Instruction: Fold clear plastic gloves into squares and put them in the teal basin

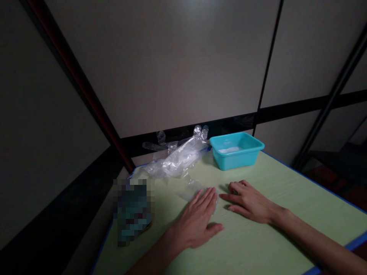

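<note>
My left hand (197, 221) lies flat with its fingers stretched out over a thin clear plastic piece (187, 191), probably a disposable glove, spread on the table. Most of that piece is hidden under the hand. Just right of it, my right hand (250, 202) rests on the table, index finger and thumb apart, the other fingers bent; nothing shows in its grasp. Behind both hands, a crumpled heap of clear plastic gloves (177, 158) lies along the table's far edge, some glove fingers sticking up against the wall.
A turquoise plastic basin (236, 160) stands at the back right with something whitish and thin inside. At the left edge is a pixelated dark green object (133, 214). The pale green table (289, 214) has a blue rim and stands against panelled doors (177, 76).
</note>
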`<action>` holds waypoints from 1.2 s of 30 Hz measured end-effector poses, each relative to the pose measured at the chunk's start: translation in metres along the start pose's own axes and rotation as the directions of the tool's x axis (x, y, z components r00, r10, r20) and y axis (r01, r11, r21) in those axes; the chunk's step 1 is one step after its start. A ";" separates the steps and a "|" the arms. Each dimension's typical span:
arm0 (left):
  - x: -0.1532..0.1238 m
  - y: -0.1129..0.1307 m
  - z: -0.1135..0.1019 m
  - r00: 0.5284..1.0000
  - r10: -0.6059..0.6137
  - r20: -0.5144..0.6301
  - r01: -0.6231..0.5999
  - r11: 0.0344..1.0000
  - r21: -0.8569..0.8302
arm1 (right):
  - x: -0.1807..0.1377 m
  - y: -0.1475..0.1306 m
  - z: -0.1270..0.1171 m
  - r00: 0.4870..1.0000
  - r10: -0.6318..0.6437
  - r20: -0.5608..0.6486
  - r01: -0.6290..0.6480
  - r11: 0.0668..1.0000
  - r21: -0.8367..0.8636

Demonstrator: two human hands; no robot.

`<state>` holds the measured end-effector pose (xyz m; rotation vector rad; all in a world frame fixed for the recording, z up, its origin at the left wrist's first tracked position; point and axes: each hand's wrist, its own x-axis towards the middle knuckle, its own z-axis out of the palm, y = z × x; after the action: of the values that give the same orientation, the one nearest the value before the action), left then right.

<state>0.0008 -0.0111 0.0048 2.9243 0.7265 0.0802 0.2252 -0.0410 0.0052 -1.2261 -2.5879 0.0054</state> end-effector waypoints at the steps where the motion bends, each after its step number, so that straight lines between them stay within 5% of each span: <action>1: 0.000 0.000 0.000 1.000 -0.001 0.005 0.001 1.000 -0.006 | 0.000 0.000 0.000 1.000 0.004 0.007 -0.004 1.000 0.001; 19: -0.001 0.001 -0.001 1.000 0.011 0.028 -0.009 0.999 -0.053 | 0.000 -0.002 0.000 0.999 0.033 -0.025 -0.036 0.990 -0.138; 36: -0.002 -0.002 0.001 0.998 0.049 0.025 -0.047 0.997 -0.067 | -0.001 0.000 0.001 0.999 0.043 -0.032 -0.046 0.996 -0.082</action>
<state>-0.0013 -0.0107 0.0032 2.8739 0.6373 0.0682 0.2256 -0.0420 0.0038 -1.3018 -2.5575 -0.1123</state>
